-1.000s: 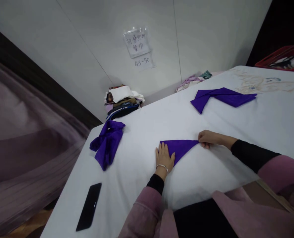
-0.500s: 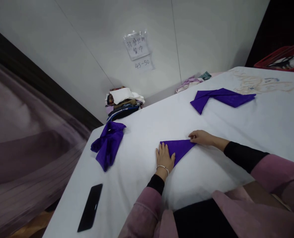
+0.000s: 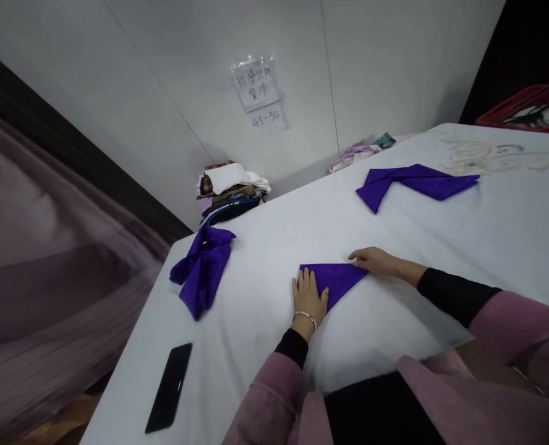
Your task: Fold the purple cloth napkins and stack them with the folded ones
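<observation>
A purple cloth napkin (image 3: 337, 279), folded into a triangle, lies on the white-covered table in front of me. My left hand (image 3: 310, 298) rests flat on its left part, fingers spread, covering some of the left edge and lower corner. At the right corner is my right hand (image 3: 375, 261), its thumb and fingers drawn together at the top edge and closed on the cloth. My palm hides part of that corner. Farther back on the right lies another purple napkin (image 3: 416, 179), folded and bent. A crumpled purple napkin (image 3: 204, 272) sits at the left edge.
A black phone (image 3: 169, 388) lies near the table's left edge. Behind the table, a stack of folded clothes (image 3: 232, 193) and some loose cloths (image 3: 358, 153) stand by the wall. A red basket (image 3: 529, 111) is at the far right. Handwritten signs (image 3: 260, 93) hang on the wall.
My right hand has shifted slightly left along the napkin's top edge, its fingertips now reaching past that edge. My left hand stays flat in nearly the same spot.
</observation>
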Available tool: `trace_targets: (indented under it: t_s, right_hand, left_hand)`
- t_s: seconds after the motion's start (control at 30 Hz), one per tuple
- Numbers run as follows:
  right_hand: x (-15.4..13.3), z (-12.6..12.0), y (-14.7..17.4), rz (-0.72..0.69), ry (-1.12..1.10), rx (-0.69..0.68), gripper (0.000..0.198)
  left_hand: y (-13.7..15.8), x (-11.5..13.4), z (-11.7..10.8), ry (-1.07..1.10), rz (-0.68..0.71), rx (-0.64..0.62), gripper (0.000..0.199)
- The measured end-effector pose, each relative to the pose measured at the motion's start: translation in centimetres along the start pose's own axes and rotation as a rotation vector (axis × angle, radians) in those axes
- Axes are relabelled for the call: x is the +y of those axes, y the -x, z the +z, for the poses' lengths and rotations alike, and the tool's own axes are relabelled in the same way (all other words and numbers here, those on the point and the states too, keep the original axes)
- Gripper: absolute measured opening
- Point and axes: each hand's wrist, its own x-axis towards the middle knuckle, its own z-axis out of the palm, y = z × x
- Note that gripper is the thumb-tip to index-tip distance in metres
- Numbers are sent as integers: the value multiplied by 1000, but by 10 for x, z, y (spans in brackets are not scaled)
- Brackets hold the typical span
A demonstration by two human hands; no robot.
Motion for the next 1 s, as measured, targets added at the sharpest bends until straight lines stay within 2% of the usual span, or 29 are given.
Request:
trace_targets:
  t_s: [0.23,0.37,0.53,0.73,0.87,1.0]
  right_hand:
    - [-11,7,3,-17,341,88,34]
    - [-13,9,9,2,448,134,33]
    - [-3,10,19,54,393,203,35]
    - [15,18,29,24,270,287,40]
    - [24,21,31,-6,192,291,36]
    - [33,20,30,22,88,285,32]
  left_hand:
    - [0,0,0,-4,-16,-38,64]
    - [0,0,2,-3,-19,-39,65]
    - [1,-2,6,-15,-8,-34,66]
    - [2,-3,9,-36,20,-4,67]
    - [0,-5,8,-55,48,5,68]
    - [-2,-7,7,-43,66,-7,69]
